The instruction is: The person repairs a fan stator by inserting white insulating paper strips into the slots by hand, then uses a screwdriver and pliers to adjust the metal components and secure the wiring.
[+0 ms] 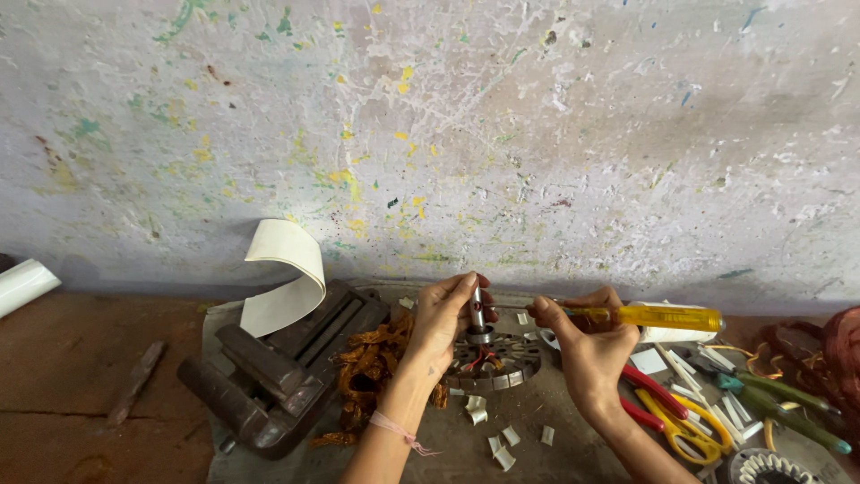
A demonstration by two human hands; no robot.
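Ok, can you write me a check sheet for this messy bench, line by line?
Surface: brown bench with a grey sheet.
Job's things: slotted metal stator with a shaft; yellow-handled screwdriver.
Clutter: vise, curled white strip, copper wire scraps, white paper bits, yellow scissors, green-handled tools.
Hands: left hand pinches the shaft; right hand grips the screwdriver.
Cables: reddish wire bundle.
Surroundings: paint-flecked wall.

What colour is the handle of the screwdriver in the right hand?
Translucent yellow; the screwdriver handle sticks out sideways from the right hand, clearest in the head view.
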